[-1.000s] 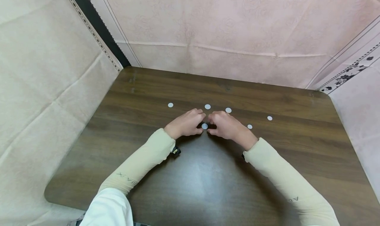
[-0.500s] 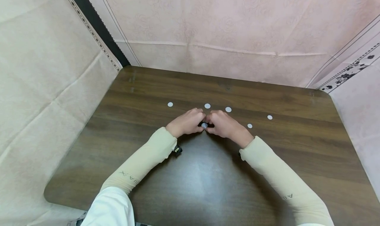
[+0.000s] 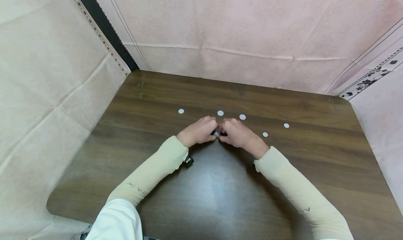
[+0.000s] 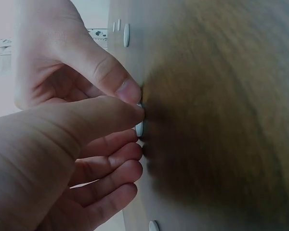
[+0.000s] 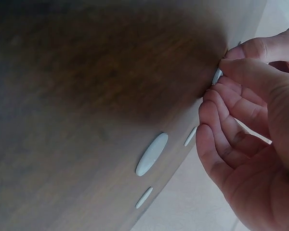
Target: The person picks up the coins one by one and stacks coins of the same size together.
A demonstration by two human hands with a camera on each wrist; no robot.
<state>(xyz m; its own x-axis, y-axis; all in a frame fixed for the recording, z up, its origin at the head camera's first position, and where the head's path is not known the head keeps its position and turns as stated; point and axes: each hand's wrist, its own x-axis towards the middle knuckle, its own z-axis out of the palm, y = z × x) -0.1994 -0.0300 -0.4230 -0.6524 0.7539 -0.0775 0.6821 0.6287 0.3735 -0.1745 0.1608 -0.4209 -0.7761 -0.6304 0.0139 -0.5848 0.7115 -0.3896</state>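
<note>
A flat white disc lies on the wooden table between my two hands, partly covered by fingers. From its left side my left hand grips it between thumb and fingers. My right hand holds its opposite side the same way, so the two thumbs meet at the near edge. In the left wrist view the thumb overlaps one end of the disc. The right wrist view shows just a sliver of the disc beside the fingertips.
Several more white discs lie on the table: one far left, one behind the hands, one to its right, and others at right. Pale cloth hangs behind the table.
My right hand has moved left toward the left hand. Thumbs and fingertips have closed in around the disc, covering more of it. The other discs have not moved.
</note>
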